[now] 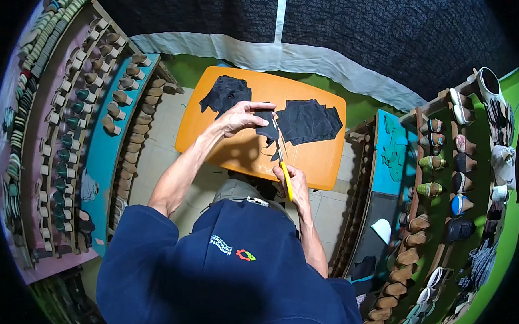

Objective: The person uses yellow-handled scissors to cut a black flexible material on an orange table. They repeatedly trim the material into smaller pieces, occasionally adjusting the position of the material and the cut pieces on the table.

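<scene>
My left hand point(239, 119) pinches a small piece of black fabric point(267, 129) between thumb and fingers, above the middle of an orange table point(214, 152). In my right hand point(293, 182) is a pair of scissors with yellow handles point(287, 178). Their metal blades point away from me and reach the right edge of the held piece; whether they are parted I cannot make out. Behind my left hand lies a heap of black fabric pieces point(226, 94). A flatter stack of black fabric point(310, 122) rests to the right of the blades. Dark scraps hang or lie just below the held piece.
Racks of wooden shoe lasts point(117, 110) line the left side beside a turquoise board point(99, 173). Shelves with lasts and shoes point(431, 162) stand on the right. A dark patterned curtain point(344, 39) with a white lower border hangs beyond the table.
</scene>
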